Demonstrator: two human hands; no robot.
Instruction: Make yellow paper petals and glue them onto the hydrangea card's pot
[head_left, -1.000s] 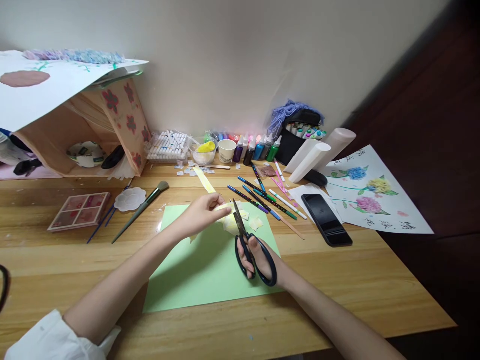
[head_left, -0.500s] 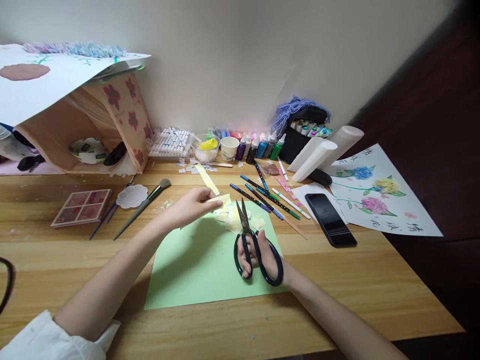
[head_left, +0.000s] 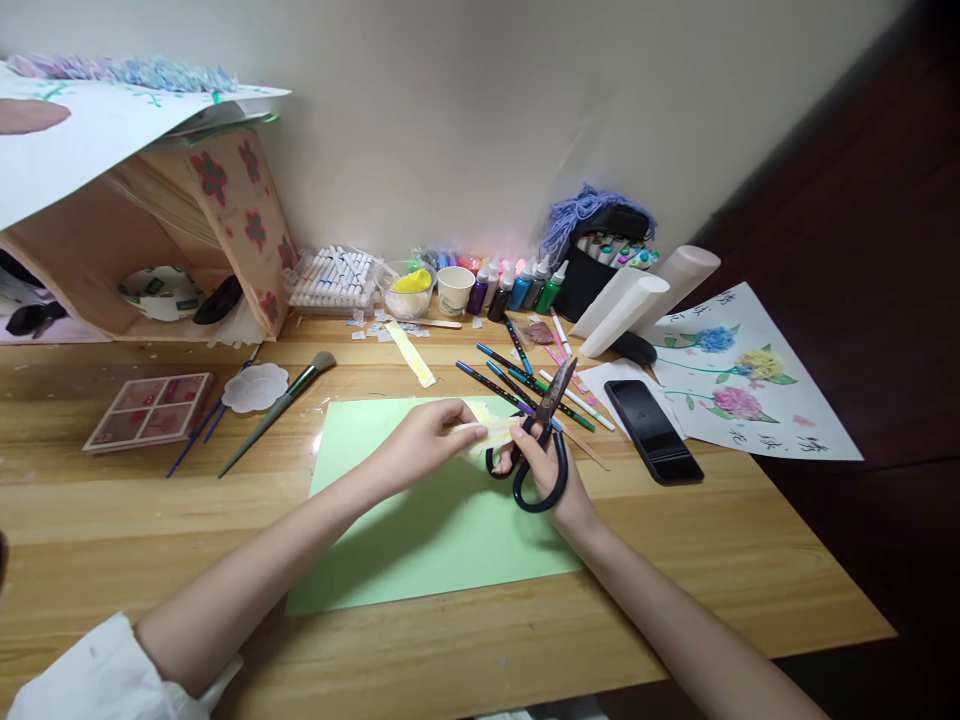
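My left hand [head_left: 442, 440] pinches a pale yellow paper strip [head_left: 497, 432] above the green sheet [head_left: 405, 545]. With its fingers through the black handles, my right hand [head_left: 551, 475] holds a pair of scissors [head_left: 556, 395], blades pointing up and away to the right. My right thumb and a finger also reach the strip's right end and appear to touch it. Small yellow paper pieces behind the strip are mostly hidden by my hands. A second yellow strip [head_left: 410, 354] lies on the wood just beyond the green sheet.
Several marker pens [head_left: 517, 385] lie behind my right hand, with a phone [head_left: 654, 430] to their right. On the left are a brush [head_left: 277, 412], a white flower-shaped palette [head_left: 255, 387] and a palette box [head_left: 148, 412]. Paint bottles [head_left: 519, 288] and a paper cup [head_left: 454, 290] line the wall.
My left hand has moved right with the yellow strip. My right hand has turned the scissors to the right, and its fingers have come up to the strip's end. The view has shifted slightly.
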